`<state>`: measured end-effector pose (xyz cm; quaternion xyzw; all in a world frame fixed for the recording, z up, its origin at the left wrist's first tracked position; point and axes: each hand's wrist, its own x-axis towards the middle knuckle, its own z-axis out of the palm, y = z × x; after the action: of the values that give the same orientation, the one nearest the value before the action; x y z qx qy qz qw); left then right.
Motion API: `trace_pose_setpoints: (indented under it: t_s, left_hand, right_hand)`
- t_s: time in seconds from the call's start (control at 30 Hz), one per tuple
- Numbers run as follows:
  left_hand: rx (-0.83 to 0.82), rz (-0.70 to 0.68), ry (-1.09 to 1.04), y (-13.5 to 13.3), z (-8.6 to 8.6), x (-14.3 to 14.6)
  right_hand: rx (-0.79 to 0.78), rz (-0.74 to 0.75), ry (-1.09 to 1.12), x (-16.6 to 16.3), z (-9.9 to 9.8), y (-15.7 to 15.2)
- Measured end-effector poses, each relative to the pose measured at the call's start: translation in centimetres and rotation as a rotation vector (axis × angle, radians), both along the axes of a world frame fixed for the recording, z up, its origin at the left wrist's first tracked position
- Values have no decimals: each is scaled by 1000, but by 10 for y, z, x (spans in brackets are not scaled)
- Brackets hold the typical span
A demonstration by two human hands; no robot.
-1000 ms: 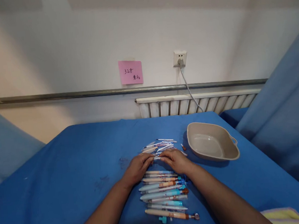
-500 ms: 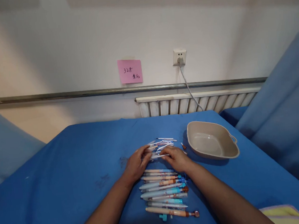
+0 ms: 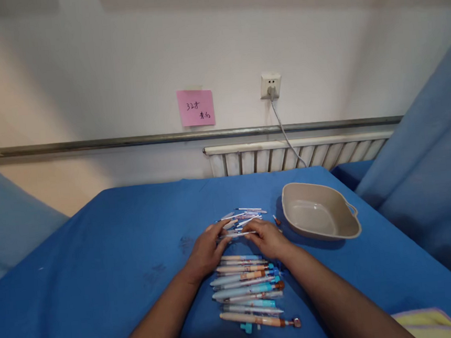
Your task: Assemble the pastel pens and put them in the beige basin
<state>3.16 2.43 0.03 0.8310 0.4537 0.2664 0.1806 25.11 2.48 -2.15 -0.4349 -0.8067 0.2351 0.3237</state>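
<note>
A thin white pen refill (image 3: 239, 234) lies crosswise between my two hands. My right hand (image 3: 269, 238) pinches its right end between thumb and fingertips. My left hand (image 3: 208, 249) is curled about the left end, which is partly hidden by the thumb and fingers. Just beyond my fingers lies a loose heap of white refills (image 3: 249, 220) and pen parts. Nearer to me, several pens (image 3: 246, 290) lie side by side in a column, with beige, pale blue and clear barrels and brown or blue ends.
A beige plastic basin (image 3: 319, 210) stands at the right on the blue cloth (image 3: 118, 252). A small brown piece (image 3: 277, 221) lies beside it. A teal clip piece (image 3: 246, 327) sits by the nearest pen. A yellow cloth (image 3: 426, 325) is at the lower right.
My left hand's fingers have shifted slightly and spread a little, so more of the refill shows between the hands. My right hand has barely moved. Pens and basin are unchanged.
</note>
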Motion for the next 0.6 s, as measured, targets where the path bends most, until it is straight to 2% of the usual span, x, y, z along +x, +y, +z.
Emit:
trace_pose_setpoints:
  t_s: [0.1, 0.17, 0.27, 0.33, 0.5, 0.6]
  left_hand:
    - [-90, 91, 44, 0, 0, 0]
    - [-68, 127, 39, 0, 0, 0]
    - [31, 45, -5, 0, 0, 1]
    - [26, 7, 2, 0, 0, 0]
    - [-82, 232, 46, 6, -2, -6]
    - [-54, 297, 49, 9, -3, -10]
  right_hand:
    - [12, 3, -13, 1, -1, 1]
    - [17, 3, -31, 1, -1, 1]
    - [20, 2, -33, 2, -2, 0]
    - [18, 1, -23, 2, -2, 1]
    - [18, -36, 32, 7, -3, 4]
    - [11, -70, 13, 10, -5, 7]
